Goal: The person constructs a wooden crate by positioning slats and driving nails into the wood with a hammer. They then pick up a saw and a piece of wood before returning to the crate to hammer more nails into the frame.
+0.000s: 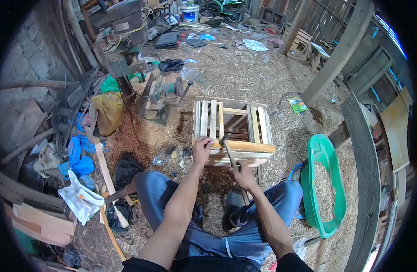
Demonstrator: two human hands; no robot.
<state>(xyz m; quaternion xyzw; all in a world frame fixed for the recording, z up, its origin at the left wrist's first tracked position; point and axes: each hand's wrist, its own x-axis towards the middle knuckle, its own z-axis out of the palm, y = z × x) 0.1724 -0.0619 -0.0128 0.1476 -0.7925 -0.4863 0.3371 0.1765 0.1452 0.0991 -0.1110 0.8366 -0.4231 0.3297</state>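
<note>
A slatted wooden crate [235, 146] stands on the chip-covered floor in front of my knees, with an opening between the slats of its top. My left hand [202, 150] is at the crate's near left edge, its fingers pinched together at the end of a slat; anything between them is too small to make out. My right hand [243, 176] is wrapped round the wooden handle of a hammer [230, 154]. The hammer's head rests at or just above the crate's near top rail, to the right of my left hand.
A green plastic tub [313, 190] lies at the right beside a wooden beam [360, 172]. A machine with a wheel [165, 93] stands beyond the crate's left. Bags, cloths and wood scraps lie at the left. A wooden post [340, 54] rises at the back right.
</note>
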